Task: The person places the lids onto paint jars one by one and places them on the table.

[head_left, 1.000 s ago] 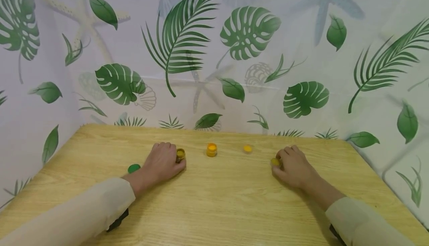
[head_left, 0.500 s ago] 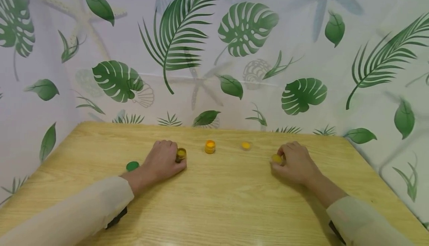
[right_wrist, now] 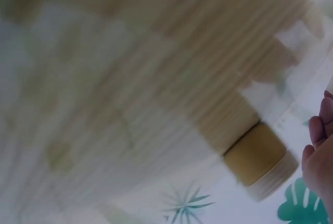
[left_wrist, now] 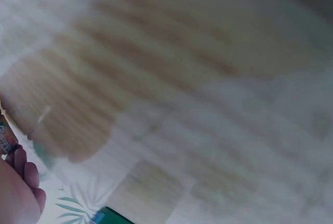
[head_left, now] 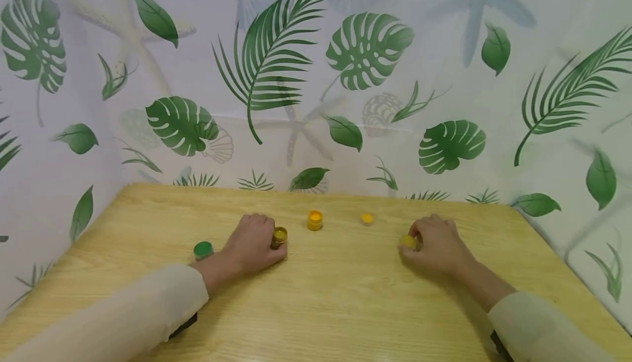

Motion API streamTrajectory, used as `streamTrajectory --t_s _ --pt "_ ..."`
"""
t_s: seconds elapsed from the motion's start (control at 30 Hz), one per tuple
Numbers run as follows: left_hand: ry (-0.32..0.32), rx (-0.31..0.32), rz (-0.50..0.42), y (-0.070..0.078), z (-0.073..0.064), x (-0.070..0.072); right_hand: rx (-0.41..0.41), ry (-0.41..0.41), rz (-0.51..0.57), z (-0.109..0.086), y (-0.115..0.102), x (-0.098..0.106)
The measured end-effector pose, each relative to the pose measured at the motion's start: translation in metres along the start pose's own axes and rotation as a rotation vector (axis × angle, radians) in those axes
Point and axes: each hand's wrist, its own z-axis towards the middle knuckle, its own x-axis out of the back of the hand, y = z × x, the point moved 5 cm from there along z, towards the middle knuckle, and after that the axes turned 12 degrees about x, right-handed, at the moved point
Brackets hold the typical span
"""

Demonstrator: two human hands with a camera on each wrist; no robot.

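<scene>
Left of the frame's centre, the left hand (head_left: 253,244) has its fingers curled round a small olive-yellow jar (head_left: 280,235) whose mouth looks uncovered. Right of centre, the right hand (head_left: 436,245) pinches a yellowish piece (head_left: 407,242), probably a lid. Between them, farther back on the tabletop (head_left: 336,301), an orange jar (head_left: 314,221) looks open too, an orange disc (head_left: 366,219) apart on its right. So both jars seem uncovered, neither joined with its likely lid. I can't tell whether the green container (head_left: 203,250) at left is closed.
</scene>
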Motion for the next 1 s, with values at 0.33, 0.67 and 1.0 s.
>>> streamTrajectory --t_s 0.33,0.67,1.0 --pt "0.022 -0.131 -0.027 0.039 -0.008 0.003 0.131 0.035 0.069 0.013 -0.046 -0.007" --pt "0.082 -0.209 -0.053 0.081 -0.013 0.010 0.254 0.054 0.104 0.027 -0.096 -0.008" --pt "0.063 -0.115 -0.005 0.102 -0.004 0.014 0.358 0.141 0.037 0.043 -0.122 -0.006"
